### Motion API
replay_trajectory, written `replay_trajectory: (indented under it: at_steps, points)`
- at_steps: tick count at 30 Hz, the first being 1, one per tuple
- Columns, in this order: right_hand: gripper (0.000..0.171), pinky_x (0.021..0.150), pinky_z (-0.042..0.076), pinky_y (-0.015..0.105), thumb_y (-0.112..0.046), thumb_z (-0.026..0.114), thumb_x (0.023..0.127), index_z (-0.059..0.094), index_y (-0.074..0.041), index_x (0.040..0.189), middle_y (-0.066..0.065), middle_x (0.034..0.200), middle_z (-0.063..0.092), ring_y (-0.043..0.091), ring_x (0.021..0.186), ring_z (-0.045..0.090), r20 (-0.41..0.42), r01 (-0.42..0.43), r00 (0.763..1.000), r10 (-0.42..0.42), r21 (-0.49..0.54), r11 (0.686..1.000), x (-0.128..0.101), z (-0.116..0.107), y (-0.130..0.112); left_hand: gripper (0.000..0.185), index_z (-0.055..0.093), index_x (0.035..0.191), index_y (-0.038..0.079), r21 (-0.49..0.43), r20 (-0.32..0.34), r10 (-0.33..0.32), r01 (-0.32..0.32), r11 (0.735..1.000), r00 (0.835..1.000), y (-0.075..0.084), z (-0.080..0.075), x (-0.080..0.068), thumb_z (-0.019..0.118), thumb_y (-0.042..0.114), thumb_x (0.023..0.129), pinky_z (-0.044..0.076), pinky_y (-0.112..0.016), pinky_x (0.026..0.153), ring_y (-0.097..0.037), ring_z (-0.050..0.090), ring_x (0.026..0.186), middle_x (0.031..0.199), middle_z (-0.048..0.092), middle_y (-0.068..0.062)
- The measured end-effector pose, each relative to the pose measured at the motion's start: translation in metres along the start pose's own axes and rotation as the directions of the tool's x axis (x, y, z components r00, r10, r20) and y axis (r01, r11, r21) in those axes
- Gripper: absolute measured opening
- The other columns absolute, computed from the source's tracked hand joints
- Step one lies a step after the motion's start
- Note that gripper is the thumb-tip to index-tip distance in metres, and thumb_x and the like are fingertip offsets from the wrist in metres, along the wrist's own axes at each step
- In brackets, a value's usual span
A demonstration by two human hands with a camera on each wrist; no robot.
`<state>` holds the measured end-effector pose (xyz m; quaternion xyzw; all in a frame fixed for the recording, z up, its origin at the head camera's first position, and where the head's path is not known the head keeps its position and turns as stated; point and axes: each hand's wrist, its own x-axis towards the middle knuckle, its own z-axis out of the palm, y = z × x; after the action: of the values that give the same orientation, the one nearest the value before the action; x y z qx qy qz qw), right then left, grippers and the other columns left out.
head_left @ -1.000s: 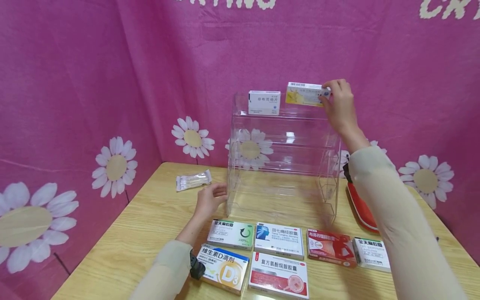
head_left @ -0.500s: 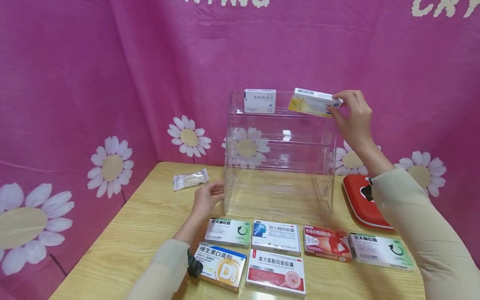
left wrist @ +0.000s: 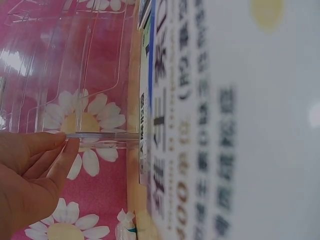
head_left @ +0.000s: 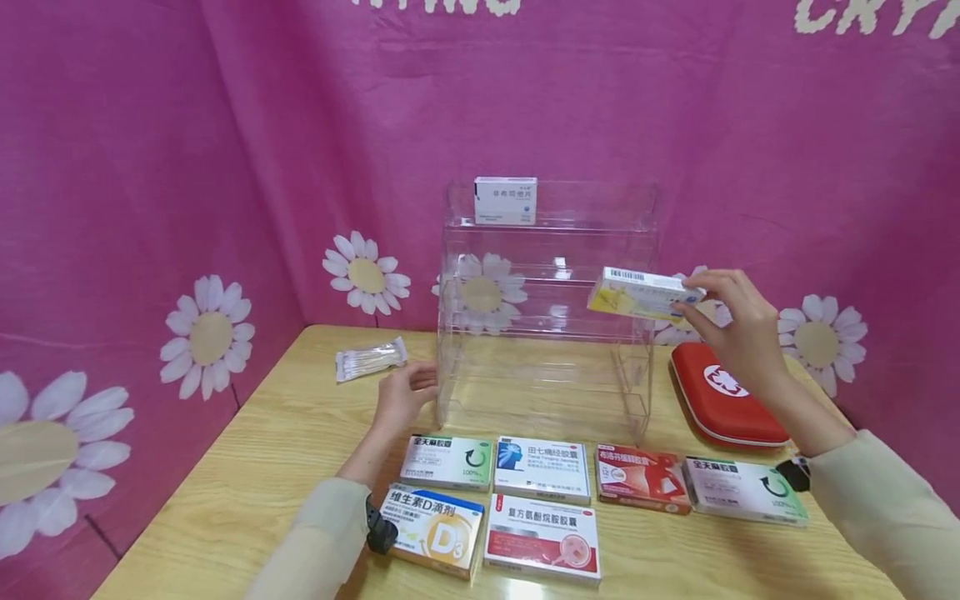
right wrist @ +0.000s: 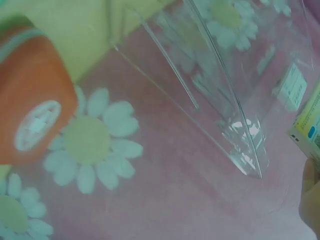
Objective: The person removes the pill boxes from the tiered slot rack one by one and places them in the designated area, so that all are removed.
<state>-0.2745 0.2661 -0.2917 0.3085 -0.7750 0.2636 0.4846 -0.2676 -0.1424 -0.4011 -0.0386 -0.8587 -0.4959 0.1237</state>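
My left hand is at the left side panel of a clear stepped acrylic display rack. In the left wrist view its thumb and finger pinch the panel's front edge. My right hand pinches one end of a white and yellow medicine box between thumb and fingers, holding it in the air before the rack's right side. The box tilts slightly, its barcode side up. One white medicine box stands on the top shelf at the left. In the right wrist view the held box shows only partly.
Several medicine boxes lie in two rows before the rack, among them a vitamin D box and a red box. A red first-aid case is at the right. A cotton swab pack lies left. Behind hangs a pink flowered cloth.
My right hand has pulled the white and yellow box away from the top shelf, moving it right and down toward me. The left hand stays at the rack's side.
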Motion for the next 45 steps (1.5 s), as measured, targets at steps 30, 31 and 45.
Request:
replay_trajectory:
  at_steps: [30, 31, 45]
  points:
    - [0.050, 0.069, 0.051, 0.001, 0.008, 0.085, 0.056, 0.066, -0.016, 0.095, -0.009, 0.092, 0.064, -0.012, 0.085, 0.055, 0.400, -0.170, 0.907, 0.133, 0.058, 0.984, -0.150, -0.044, -0.061, 0.035, 0.065, 0.119, -0.004, 0.037, 0.010, -0.037, 0.037, 0.999, 0.999, 0.001, 0.000, 0.002, 0.070, -0.002, 0.085, 0.059, -0.042, 0.096, -0.035, 0.069, 0.107, 0.114, 0.071, -0.023]
    - [0.049, 0.069, 0.051, 0.001, 0.008, 0.085, 0.057, 0.066, -0.017, 0.095, -0.009, 0.092, 0.065, -0.012, 0.085, 0.055, 0.414, -0.189, 0.898, 0.151, 0.054, 0.980, -0.153, -0.044, -0.062, 0.035, 0.065, 0.119, -0.004, 0.038, 0.009, -0.037, 0.037, 0.999, 0.999, 0.001, 0.000, 0.002, 0.070, -0.002, 0.085, 0.059, -0.041, 0.096, -0.035, 0.069, 0.107, 0.114, 0.071, -0.023]
    - [0.038, 0.061, 0.058, 0.014, -0.001, 0.084, 0.069, 0.064, -0.020, 0.096, -0.010, 0.090, 0.065, -0.009, 0.080, 0.055, 0.604, -0.330, 0.757, 0.251, 0.021, 0.944, -0.178, -0.049, -0.060, 0.033, 0.066, 0.118, -0.003, 0.052, 0.012, -0.035, 0.034, 0.998, 0.999, 0.001, 0.000, 0.001, 0.069, -0.002, 0.086, 0.059, -0.042, 0.096, -0.034, 0.070, 0.106, 0.112, 0.072, -0.021]
